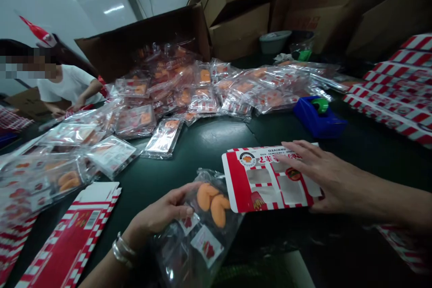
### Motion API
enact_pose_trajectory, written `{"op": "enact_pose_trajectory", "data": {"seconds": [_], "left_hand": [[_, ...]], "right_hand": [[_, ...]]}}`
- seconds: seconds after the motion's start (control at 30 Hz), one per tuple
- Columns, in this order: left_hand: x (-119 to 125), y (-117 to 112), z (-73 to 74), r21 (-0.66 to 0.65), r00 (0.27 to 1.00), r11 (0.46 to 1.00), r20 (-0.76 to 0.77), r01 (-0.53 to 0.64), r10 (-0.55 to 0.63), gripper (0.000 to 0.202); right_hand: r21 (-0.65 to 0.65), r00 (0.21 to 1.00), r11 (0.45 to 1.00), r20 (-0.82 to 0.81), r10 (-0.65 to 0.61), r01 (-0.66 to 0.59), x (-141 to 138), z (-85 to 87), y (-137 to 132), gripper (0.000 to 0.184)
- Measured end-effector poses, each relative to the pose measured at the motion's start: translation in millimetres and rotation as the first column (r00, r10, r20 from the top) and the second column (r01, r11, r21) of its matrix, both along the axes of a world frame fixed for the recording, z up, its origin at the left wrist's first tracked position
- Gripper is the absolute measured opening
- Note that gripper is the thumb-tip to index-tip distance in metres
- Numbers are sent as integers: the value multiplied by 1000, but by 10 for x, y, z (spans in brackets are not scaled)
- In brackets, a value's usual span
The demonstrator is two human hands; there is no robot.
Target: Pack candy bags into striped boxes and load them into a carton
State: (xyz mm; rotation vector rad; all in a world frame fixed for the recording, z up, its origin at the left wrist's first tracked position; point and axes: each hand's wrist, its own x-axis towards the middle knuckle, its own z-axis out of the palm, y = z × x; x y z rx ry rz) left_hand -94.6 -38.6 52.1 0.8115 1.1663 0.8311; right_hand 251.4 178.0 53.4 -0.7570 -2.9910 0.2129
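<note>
Fingers are gripping on both sides: the left hand [158,213] is pinching a clear bag [199,229] near its upper edge, and the right hand [332,180] is clasping a windowed carton [270,180]. Going from the left, one co-worker [64,85] in a white top is showing beyond the heap. One striped stack [13,243] is running out of view, and beside it at least one red carton [70,234] is lying flat. Packed bags [202,90] are covering the tabletop [209,137] from left to right of centre; overlap is preventing an exact count, though there are many. Two orange pieces and two printed sachets are showing inside the held bag. One windowed carton is sitting just right of it; one blue tape dispenser [319,121] is standing behind. Striped cartons [401,94] are piling up at far right, too tightly to count. Work seems to be sitting partway: this bag is carrying contents but is lying outside the carton, and many packed bags are lying loose.
</note>
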Motion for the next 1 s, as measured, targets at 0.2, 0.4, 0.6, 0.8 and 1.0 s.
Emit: {"op": "enact_pose_trajectory", "data": {"seconds": [0.2, 0.4, 0.6, 0.8, 1.0], "left_hand": [[-99, 124, -13, 77, 990, 992, 113, -95, 86, 65], [-88, 356, 12, 170, 958, 944, -77, 284, -275, 55], [-186, 1005, -35, 116, 924, 934, -231, 338, -306, 48], [-418, 835, 40, 137, 940, 942, -201, 306, -276, 52], [-358, 786, 23, 7, 953, 970, -188, 243, -237, 47]], "right_hand": [[-79, 989, 988, -73, 128, -134, -167, -104, 49, 99], [-233, 990, 965, 44, 131, -118, -284, -256, 86, 128], [-322, 986, 946, 146, 78, -27, -481, -114, 148, 130], [-297, 991, 953, 99, 89, -56, -540, 25, 93, 116], [-290, 986, 951, 87, 142, -111, -581, 38, 2, 106]]}}
